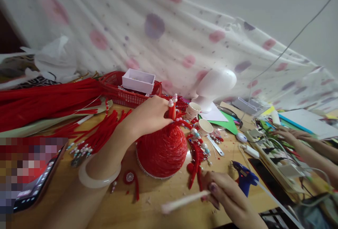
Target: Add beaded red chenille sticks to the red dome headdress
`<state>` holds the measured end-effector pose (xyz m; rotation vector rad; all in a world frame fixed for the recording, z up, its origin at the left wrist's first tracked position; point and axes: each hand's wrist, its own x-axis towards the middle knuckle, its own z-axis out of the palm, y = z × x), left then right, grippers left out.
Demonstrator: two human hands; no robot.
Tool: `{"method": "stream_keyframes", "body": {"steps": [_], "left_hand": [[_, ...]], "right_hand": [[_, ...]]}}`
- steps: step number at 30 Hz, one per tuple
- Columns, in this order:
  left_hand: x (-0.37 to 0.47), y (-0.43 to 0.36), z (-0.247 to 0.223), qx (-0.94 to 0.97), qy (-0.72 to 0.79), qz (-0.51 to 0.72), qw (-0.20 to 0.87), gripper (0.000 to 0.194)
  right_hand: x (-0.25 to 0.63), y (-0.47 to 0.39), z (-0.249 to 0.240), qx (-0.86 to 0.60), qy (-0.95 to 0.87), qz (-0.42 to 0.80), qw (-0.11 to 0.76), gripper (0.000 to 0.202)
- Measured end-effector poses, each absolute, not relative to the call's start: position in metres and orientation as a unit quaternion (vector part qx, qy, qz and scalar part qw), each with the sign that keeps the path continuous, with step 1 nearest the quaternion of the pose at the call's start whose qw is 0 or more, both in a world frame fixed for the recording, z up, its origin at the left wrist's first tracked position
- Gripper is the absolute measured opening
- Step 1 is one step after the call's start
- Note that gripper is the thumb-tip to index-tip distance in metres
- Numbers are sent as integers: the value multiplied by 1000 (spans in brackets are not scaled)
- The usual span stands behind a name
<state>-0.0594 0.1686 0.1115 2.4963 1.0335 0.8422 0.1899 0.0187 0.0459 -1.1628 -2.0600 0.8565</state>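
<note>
A glossy red dome-shaped cap (162, 150) with a pearl trim along its lower edge sits mid-table. My left hand (151, 114), a pale bangle on its wrist, reaches over the cap's top. Its thumb and fingers close around red pearl-tipped strands (172, 110); the fingertips are partly hidden. To the right of the cap, my right hand (227, 193) grips a white stick (185, 202), blurred and pointing left. Beaded red ornaments (196, 151) lie along the cap's right side. In front of it is a red coiled ornament (130, 177) with a round jewelled centre.
Right of my hand lies a blue glue gun (244, 178), beside a power strip (271, 162). Another person's hands (290, 137) are at far right. Behind are a red basket (118, 97), paper cups (205, 127) and a white mannequin head (216, 84). A phone (39, 183) stands left.
</note>
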Motion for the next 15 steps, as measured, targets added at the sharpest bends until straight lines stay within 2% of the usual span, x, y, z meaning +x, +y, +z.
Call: {"method": "stream_keyframes", "body": {"steps": [4,6,10,13,15], "left_hand": [[-60,168,111,869,364,294,161,14],[-59,169,111,869,363,296,158,14],[-58,170,109,872,346,304,163,15],[-58,170,110,872,343,306,169,15],[-58,170,111,872,345,307,164,14]], "right_hand": [[169,13,35,-338,-646,458,509,38],[150,13,34,-276,-636,472,544,32],[115,20,38,-261,-690,352,577,39],[101,30,43,-347,-666,276,599,21],[99,40,49,-411,-668,179,593,14]]}}
